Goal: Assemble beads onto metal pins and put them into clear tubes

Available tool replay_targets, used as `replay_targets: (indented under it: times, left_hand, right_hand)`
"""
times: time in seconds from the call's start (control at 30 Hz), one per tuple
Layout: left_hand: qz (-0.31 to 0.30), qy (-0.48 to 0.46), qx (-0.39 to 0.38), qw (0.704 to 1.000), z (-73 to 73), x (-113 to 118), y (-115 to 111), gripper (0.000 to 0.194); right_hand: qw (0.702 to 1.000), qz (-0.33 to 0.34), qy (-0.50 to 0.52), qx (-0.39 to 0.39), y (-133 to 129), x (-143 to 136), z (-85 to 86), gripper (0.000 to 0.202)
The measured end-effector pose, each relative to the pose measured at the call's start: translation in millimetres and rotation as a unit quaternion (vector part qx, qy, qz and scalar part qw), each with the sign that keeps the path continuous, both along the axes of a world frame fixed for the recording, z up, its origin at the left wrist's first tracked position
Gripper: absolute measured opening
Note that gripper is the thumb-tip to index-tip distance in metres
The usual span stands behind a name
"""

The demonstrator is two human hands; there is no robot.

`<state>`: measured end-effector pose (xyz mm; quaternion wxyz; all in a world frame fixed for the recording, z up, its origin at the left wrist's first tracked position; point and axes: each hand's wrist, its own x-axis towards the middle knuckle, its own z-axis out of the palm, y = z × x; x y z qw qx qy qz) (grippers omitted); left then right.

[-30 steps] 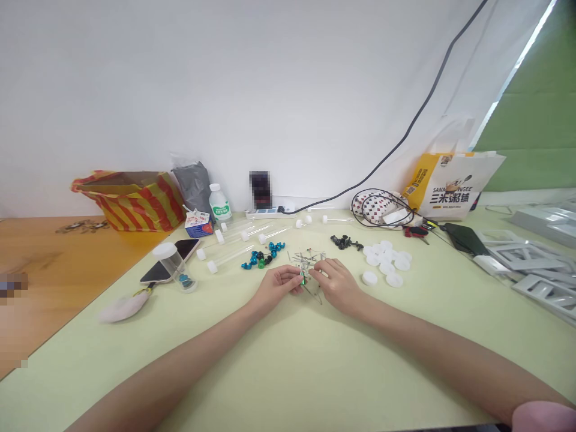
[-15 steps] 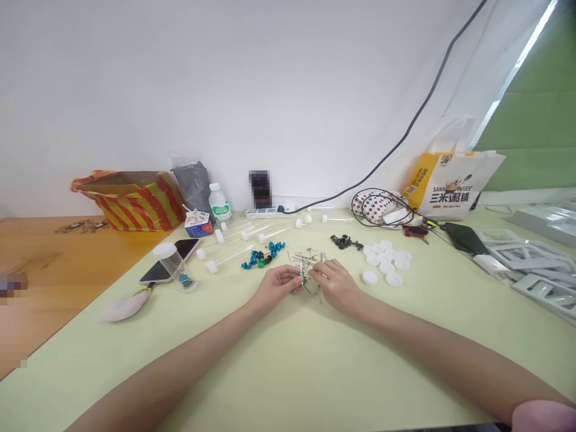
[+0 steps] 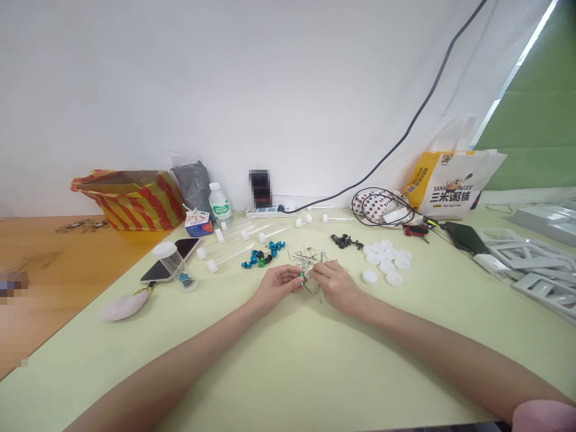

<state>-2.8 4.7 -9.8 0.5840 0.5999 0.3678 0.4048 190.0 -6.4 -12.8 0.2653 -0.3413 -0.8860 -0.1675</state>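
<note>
My left hand (image 3: 279, 286) is closed, pinching a small shiny green part (image 3: 303, 277) between thumb and fingertips. Right beside it, my right hand (image 3: 333, 284) is closed too, its fingertips near the green part; what it pinches is too small to make out. Thin metal pins (image 3: 307, 257) lie in a loose heap just beyond both hands, and a few show beneath the fingers. To the left of the heap is a cluster of blue metallic pieces (image 3: 254, 258), with a green piece (image 3: 261, 263) and some black ones among them.
Black small parts (image 3: 345, 241) and white round caps (image 3: 386, 259) lie to the right. White-capped clear tubes (image 3: 234, 258) are spread at back left. A clear jar (image 3: 173, 267) leans over a phone (image 3: 155, 273). Grey plastic frames (image 3: 535, 258) occupy the right side.
A thin pale rod that stood up from the green part no longer shows there. Both hands have stayed almost in place, with only slight finger movement.
</note>
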Motion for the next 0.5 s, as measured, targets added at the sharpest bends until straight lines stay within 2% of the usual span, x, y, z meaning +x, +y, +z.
replay_targets:
  times: [0.5]
  left_hand:
    - [0.018, -0.004, 0.004, 1.0, -1.5, 1.5, 1.5, 0.031]
  right_hand:
    - [0.998, -0.029, 0.032, 0.049, 4.2, 2.8, -3.0, 0.032]
